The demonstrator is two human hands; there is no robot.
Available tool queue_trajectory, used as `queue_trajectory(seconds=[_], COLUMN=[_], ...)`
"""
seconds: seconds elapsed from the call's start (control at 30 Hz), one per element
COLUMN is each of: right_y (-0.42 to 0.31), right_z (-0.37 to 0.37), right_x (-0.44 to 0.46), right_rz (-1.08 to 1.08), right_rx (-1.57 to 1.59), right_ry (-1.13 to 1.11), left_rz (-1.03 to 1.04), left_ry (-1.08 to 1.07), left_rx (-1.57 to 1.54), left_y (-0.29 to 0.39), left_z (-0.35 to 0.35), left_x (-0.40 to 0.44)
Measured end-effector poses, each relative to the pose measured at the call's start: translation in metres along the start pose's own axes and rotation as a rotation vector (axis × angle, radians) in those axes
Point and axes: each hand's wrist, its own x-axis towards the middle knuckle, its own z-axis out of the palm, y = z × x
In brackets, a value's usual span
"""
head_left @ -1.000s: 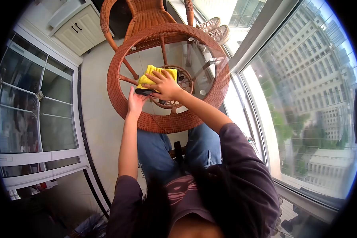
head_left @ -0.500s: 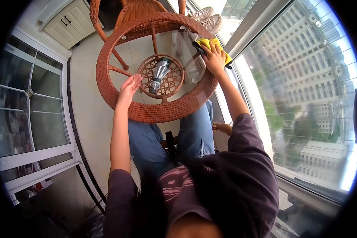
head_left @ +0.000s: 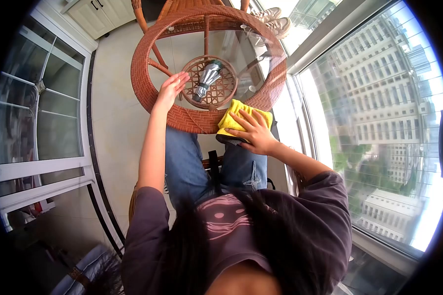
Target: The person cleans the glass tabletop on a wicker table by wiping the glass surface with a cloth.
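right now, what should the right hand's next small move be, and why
Probably slide the cloth left along the table rim: the right hand lies spread on the cloth at the near edge, and the rim leftward is uncovered.

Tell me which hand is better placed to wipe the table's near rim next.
Right, most likely: the right hand lies spread on the yellow cloth, which covers part of the wicker table's near rim. The left hand has no cloth and is farther left.
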Motion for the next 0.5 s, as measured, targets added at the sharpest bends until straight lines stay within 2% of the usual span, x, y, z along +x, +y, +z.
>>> queue_trajectory(seconds=[0.1,0.2,0.23,0.33,0.4,0.5], right_y=[-0.017,-0.007,-0.001,0.019,0.033,0.040], right_z=[0.004,0.013,0.015,0.024,0.024,0.026], right_x=[0.039,0.088,0.103,0.137,0.144,0.122], right_rz=[-0.240,-0.307,-0.272,0.036,0.219,0.224], right_rx=[0.039,0.070,0.010,-0.039,-0.110,-0.134], right_ry=[0.039,0.159,0.236,0.442,0.527,0.525], left_rz=[0.000,-0.012,-0.015,0.002,-0.024,-0.021], left_ry=[0.015,-0.019,-0.028,-0.068,0.029,0.041], left_rx=[0.019,-0.007,-0.001,-0.079,0.012,0.023], left_y=[0.000,-0.003,-0.008,-0.008,-0.004,-0.002], left_z=[0.000,-0.004,-0.010,-0.010,-0.001,0.001], left_x=[0.000,0.005,0.008,0.011,0.005,0.002])
